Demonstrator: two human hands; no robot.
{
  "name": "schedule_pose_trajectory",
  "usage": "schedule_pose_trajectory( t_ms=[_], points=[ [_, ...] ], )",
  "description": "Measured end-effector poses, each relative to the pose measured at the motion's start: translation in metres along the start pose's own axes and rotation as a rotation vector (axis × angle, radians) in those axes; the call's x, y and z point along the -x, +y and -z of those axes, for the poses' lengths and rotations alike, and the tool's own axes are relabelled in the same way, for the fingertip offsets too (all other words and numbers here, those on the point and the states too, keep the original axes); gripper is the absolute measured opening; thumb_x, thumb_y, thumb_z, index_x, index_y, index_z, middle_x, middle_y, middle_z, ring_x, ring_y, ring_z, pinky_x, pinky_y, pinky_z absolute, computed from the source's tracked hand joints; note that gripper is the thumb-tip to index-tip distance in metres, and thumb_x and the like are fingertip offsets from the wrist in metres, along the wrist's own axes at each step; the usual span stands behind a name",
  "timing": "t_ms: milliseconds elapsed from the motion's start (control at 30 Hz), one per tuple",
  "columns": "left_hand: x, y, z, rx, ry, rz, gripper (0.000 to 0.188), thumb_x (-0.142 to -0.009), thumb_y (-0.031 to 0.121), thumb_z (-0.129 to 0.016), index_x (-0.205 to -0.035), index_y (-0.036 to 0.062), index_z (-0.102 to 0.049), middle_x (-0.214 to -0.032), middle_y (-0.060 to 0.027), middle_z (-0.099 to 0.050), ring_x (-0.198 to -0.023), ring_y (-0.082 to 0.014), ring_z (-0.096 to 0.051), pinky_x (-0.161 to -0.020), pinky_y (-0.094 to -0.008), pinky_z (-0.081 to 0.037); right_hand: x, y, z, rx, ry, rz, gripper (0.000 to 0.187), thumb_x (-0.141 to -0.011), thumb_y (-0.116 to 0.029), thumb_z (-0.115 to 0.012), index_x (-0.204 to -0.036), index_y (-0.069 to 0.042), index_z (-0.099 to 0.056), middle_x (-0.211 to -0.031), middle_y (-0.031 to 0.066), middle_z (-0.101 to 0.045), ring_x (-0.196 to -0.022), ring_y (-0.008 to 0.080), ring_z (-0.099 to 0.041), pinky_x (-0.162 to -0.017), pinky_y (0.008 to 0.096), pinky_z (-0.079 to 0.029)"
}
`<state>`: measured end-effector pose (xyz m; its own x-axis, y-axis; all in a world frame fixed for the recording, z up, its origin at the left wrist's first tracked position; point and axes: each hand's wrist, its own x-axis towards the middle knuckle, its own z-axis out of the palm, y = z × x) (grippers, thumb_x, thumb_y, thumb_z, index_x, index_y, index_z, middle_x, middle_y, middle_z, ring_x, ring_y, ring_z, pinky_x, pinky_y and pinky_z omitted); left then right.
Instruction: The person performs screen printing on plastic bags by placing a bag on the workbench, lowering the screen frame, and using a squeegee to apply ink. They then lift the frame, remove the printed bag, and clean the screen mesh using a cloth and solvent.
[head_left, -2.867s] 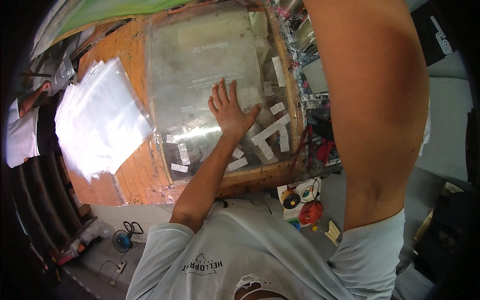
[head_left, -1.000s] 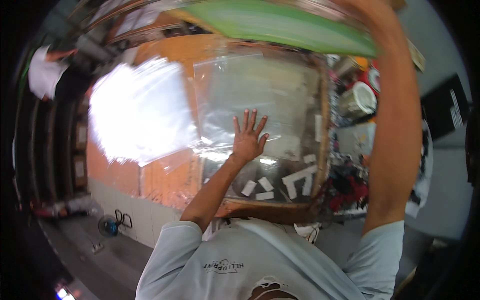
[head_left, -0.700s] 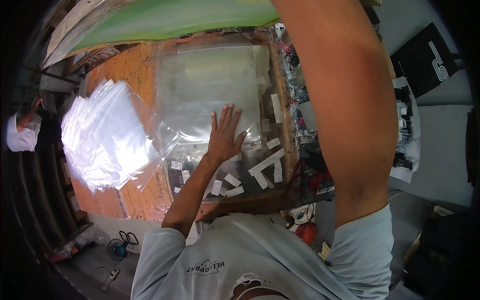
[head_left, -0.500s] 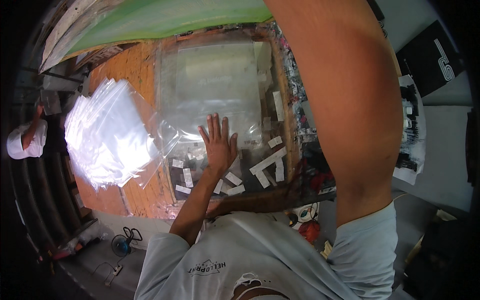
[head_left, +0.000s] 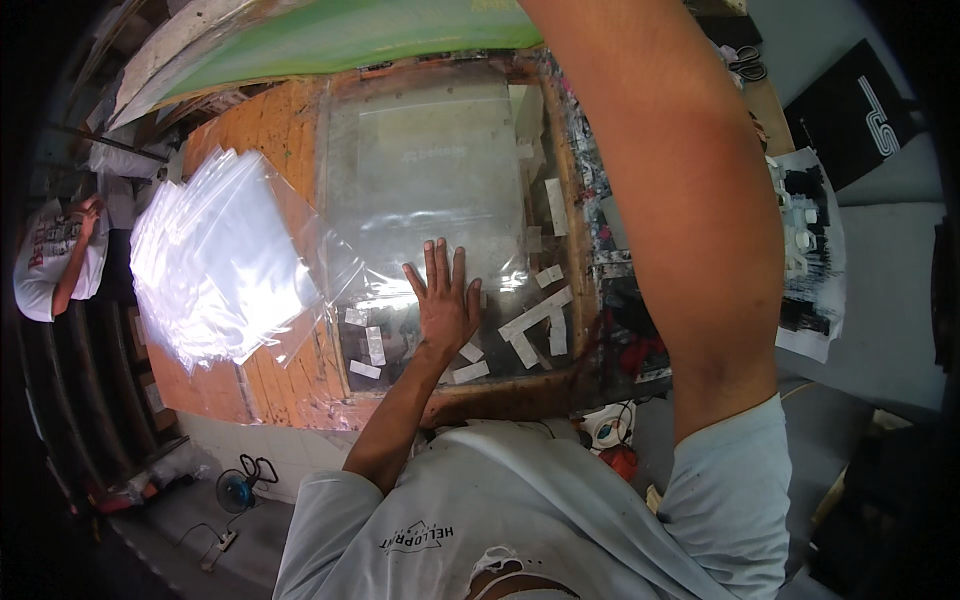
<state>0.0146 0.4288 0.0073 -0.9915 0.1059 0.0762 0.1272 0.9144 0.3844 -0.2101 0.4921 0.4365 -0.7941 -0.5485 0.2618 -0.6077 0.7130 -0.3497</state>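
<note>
On the bench [head_left: 290,125], a stack of clear bags [head_left: 220,260] is apparently left to do at left; centrally, one bag [head_left: 435,195] is already laid flat, its near end touched by the left hand [head_left: 448,312], fingers spread, nothing gripped. The right hand is hidden.

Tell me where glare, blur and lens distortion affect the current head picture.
Head view: glare washes out much of the fanned stack of clear plastic; head view: bright streaks lie on the clear sheet around the left hand, which shows no obvious motion blur; head view: fisheye distortion bends the dark shelves, and the corners fall to black.
</note>
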Motion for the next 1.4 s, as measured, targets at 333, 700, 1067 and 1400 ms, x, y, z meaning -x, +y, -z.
schedule_pose_trajectory(
  t_ms=[333, 700, 1067, 1400],
  points=[
    [-0.001, 0.002, 0.005, 0.184, 0.056, -0.032, 0.054, -0.101, 0.025, -0.056, -0.149, 0.0039, -0.046, -0.165, -0.0257, -0.023, -0.157, -0.0424, -0.011, -0.119, -0.071, 0.0, -0.001, 0.003, 0.012, 0.088, -0.054, -0.009, 0.056, -0.106, -0.046, -0.047, -0.103, 0.004, -0.073, -0.1, 0.0236, -0.073, -0.092, 0.0328, -0.07, -0.09, 0.0495, -0.055],
    [0.075, 0.024, 0.158, 1.956, 0.364, 0.448, 0.039, -0.097, 0.032, -0.069, -0.128, 0.0106, -0.057, -0.127, -0.006, -0.055, -0.128, -0.0232, -0.051, -0.113, -0.051, -0.036, 0.206, -0.024, -0.202, 0.081, 0.185, 0.01, 0.054, -0.091, -0.022, -0.07, -0.142, -0.011, -0.057, -0.089, 0.0097, -0.053, -0.09, 0.0286, -0.052, -0.083, 0.0494, -0.035],
    [0.085, -0.014, 0.063, 1.938, 0.188, 1.228, 0.071, -0.096, 0.043, -0.067, -0.145, 0.0024, -0.037, -0.146, -0.0125, -0.042, -0.14, -0.0293, -0.039, -0.116, -0.0648, -0.021, 0.254, 0.011, -0.313, 0.1, -0.133, -0.105, 0.067, -0.084, -0.003, -0.066, -0.148, -0.015, -0.05, -0.097, 0.0089, -0.056, -0.099, 0.0266, -0.055, -0.094, 0.0516, -0.037],
    [0.082, -0.009, 0.066, 1.833, 0.129, 1.237, 0.071, -0.097, 0.045, -0.065, -0.15, 0.0062, -0.038, -0.155, -0.0156, -0.037, -0.136, -0.0306, -0.042, -0.112, -0.0607, -0.029, 0.217, 0.049, -0.342, 0.149, 0.067, -0.02, 0.061, -0.086, -0.002, -0.062, -0.143, -0.022, -0.055, -0.093, 0.0042, -0.053, -0.097, 0.0225, -0.055, -0.099, 0.0586, -0.031]
  ],
)
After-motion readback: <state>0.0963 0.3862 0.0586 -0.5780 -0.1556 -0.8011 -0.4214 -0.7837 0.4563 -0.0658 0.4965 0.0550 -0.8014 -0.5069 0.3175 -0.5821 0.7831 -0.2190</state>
